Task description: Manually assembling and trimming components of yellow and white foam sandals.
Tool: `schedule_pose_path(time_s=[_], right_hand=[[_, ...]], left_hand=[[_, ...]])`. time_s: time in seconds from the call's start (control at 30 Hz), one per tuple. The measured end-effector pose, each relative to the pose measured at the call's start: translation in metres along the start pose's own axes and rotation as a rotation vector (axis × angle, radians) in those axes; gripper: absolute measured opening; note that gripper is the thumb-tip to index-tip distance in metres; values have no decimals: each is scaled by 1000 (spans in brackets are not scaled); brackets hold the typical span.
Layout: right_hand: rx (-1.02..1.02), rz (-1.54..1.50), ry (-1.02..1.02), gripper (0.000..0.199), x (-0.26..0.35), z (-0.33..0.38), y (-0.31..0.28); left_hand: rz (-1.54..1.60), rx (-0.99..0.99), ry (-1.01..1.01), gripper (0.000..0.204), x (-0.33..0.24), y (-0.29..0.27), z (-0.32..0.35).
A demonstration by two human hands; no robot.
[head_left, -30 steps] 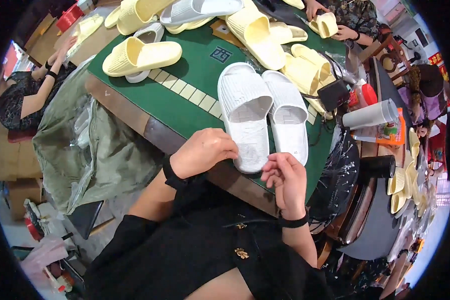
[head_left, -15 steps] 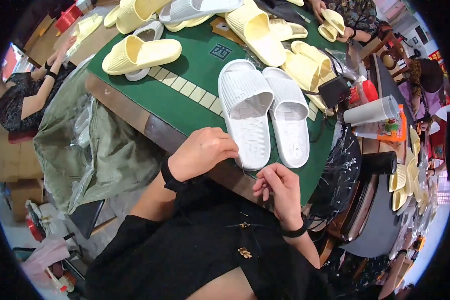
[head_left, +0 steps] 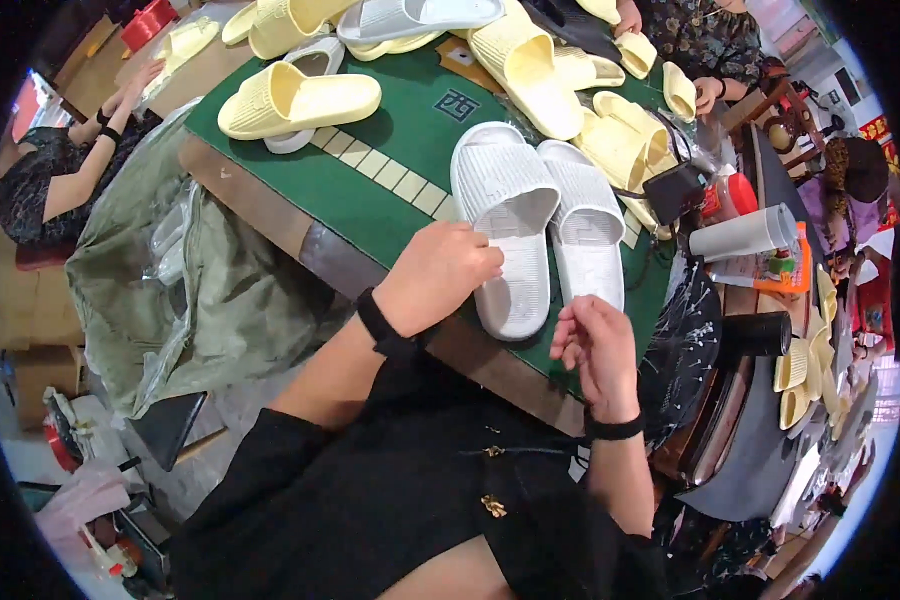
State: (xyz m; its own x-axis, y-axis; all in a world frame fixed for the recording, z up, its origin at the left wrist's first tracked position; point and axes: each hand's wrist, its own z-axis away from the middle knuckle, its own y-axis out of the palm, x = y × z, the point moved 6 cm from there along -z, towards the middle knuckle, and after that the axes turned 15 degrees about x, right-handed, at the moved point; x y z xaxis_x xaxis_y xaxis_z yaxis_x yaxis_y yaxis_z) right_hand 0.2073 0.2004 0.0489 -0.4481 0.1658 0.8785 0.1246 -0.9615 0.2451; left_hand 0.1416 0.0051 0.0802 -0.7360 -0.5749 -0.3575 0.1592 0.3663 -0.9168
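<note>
A pair of white slide slippers lies side by side on the green table mat (head_left: 410, 130), toes pointing away from me. My left hand (head_left: 442, 275) is closed in a pinch beside the left edge of the left white slipper (head_left: 515, 290); whatever its fingers hold is too small to make out. By the heel of the right white slipper (head_left: 592, 255), my right hand (head_left: 600, 345) has its fingers curled in toward the thumb. Anything in that pinch is also too fine to see.
Several yellow slippers (head_left: 300, 103) and grey ones lie across the far mat. A black box with a cord (head_left: 673, 190), a white cup (head_left: 742, 235) and a red-lidded jar (head_left: 735, 195) are at the right. A green sack (head_left: 190, 290) hangs at the left. Co-workers sit around.
My hands have moved apart and farther over the table, the right one up and to the right. A thin thread visible near the heel no longer shows. The far co-worker's yellow slippers have separated.
</note>
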Motion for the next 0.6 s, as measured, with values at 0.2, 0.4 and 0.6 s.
schedule_pose_path(time_s=[0.2, 0.4, 0.6], right_hand=[[55, 49, 40, 24, 23, -31, -9], [93, 136, 66, 23, 37, -59, -18], [101, 128, 88, 24, 29, -75, -30]], left_hand=[[-34, -48, -13, 10, 0, -9, -11], [120, -88, -66, 19, 23, -40, -9], [126, -181, -254, 17, 83, -69, -35]])
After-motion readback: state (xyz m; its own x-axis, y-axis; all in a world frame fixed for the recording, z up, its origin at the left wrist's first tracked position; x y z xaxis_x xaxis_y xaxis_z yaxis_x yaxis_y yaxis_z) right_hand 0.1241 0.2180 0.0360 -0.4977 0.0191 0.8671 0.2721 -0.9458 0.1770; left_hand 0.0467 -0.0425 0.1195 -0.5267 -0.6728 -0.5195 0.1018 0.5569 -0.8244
